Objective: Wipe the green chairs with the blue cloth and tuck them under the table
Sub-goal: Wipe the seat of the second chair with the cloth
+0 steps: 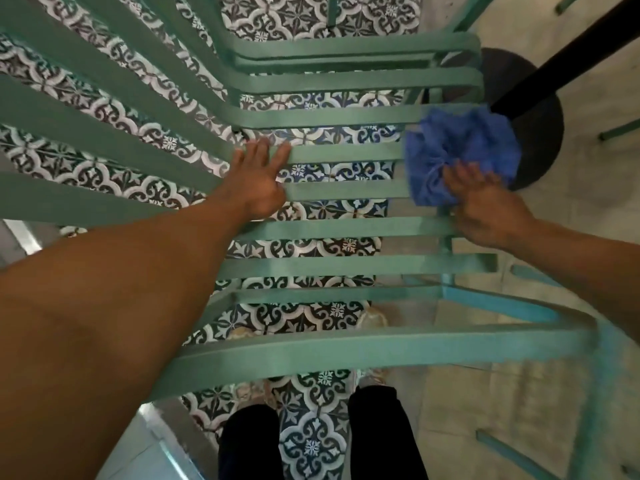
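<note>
A green slatted chair [346, 230] fills the view from above, its seat slats running left to right. My left hand [258, 181] lies flat on the slats near the seat's left side, fingers straight. At the seat's right edge my right hand [485, 206] holds a bunched blue cloth [460, 150] against the slats, fingers over its lower part. A curved green rail [346, 351] of the chair crosses in front of my legs.
A black table pedestal [540, 143] with a round base and black post stands just right of the cloth. Patterned tiles [311, 445] lie below the chair, pale floor to the right. Green legs of other chairs [620, 129] show at the right edge.
</note>
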The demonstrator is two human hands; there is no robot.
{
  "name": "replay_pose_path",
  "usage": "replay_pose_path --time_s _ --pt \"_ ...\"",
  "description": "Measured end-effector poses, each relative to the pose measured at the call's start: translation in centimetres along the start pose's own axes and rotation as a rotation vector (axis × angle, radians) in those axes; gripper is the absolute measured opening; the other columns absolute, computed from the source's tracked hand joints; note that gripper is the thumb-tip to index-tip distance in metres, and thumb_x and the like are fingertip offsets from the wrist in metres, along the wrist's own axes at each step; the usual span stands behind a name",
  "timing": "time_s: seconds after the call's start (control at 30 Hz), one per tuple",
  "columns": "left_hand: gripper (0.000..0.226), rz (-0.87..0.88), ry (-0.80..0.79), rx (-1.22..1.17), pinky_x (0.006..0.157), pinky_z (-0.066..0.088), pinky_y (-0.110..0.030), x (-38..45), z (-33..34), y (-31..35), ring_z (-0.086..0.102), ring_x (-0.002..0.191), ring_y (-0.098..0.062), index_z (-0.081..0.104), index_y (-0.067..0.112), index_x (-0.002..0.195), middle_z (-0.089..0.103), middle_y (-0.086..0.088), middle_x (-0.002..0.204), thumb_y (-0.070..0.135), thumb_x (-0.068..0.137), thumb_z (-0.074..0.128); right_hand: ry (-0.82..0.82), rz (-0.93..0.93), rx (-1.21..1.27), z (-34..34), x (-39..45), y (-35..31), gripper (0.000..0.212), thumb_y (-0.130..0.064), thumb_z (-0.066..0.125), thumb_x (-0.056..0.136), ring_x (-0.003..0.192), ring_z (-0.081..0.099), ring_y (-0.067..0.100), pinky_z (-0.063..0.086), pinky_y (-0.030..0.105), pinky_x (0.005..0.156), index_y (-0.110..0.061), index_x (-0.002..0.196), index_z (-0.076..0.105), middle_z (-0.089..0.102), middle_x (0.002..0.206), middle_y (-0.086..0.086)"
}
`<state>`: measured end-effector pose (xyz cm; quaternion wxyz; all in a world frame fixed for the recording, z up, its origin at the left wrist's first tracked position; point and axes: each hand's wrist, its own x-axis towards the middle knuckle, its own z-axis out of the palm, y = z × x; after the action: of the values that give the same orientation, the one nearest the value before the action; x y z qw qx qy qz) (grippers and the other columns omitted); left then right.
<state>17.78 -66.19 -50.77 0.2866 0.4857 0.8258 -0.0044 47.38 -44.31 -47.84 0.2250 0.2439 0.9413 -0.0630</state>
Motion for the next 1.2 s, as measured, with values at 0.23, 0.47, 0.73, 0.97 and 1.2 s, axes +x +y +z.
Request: replay_pose_path --time_s 0.23,0.47,0.73,0.97,1.2 --pt "0.066 -0.056 -0.008 -0.147 0.120 -0.004 -0.042 0.6 -0.9 0.7 -0.005 0.150 -0.028 0.006 0.021 0.157 -0.001 -0.014 0.163 0.019 0.099 0.038 -0.045 -0.243 0.046 -0.6 3.7 -16.0 0.078 -0.027 0.047 0.091 0.145 0.004 0.038 -0.001 0.056 0.114 -0.021 0.153 0.000 0.003 0.160 0.012" --pt "0.053 -0.095 0.067 -0.159 0.119 0.002 -0.043 1.6 0.1 0.7 0.007 0.149 -0.030 0.018 0.014 0.154 0.013 -0.016 0.161 0.030 0.105 0.028 -0.141 -0.605 -0.001 -1.8 5.6 -20.8 0.065 -0.024 0.042 0.095 0.142 0.024 0.029 0.026 0.047 0.113 -0.016 0.153 0.012 0.021 0.158 0.007" --pt "0.062 -0.086 0.006 -0.141 0.121 -0.007 -0.043 0.3 0.0 0.4 -0.010 0.150 -0.025 0.003 0.020 0.157 -0.005 -0.011 0.163 0.046 0.104 0.022 -0.066 -0.421 -0.265 0.8 -4.9 2.1 0.079 -0.024 0.034 0.073 0.107 0.061 0.047 0.051 0.056 0.085 -0.013 0.150 0.018 0.059 0.125 0.028" --pt "0.071 -0.083 0.007 -0.043 0.119 -0.009 -0.044 0.6 0.7 0.8 -0.014 0.149 -0.028 -0.003 0.019 0.156 -0.011 -0.014 0.162 0.052 0.101 0.027 -0.214 -0.906 -0.168 0.2 -0.4 -18.7 0.068 -0.030 0.028 0.090 0.143 -0.012 0.033 -0.008 0.057 0.114 -0.027 0.152 0.000 -0.001 0.161 0.002" --pt "0.077 -0.070 0.030 0.028 0.116 -0.014 -0.044 0.6 1.4 0.9 -0.018 0.147 -0.029 -0.012 0.020 0.154 -0.017 -0.014 0.161 0.060 0.098 0.022 -0.080 -1.083 -0.369 2.4 0.2 -13.7 0.069 -0.031 0.052 0.083 0.147 0.007 0.029 0.000 0.058 0.115 -0.027 0.148 0.031 0.027 0.156 -0.002"
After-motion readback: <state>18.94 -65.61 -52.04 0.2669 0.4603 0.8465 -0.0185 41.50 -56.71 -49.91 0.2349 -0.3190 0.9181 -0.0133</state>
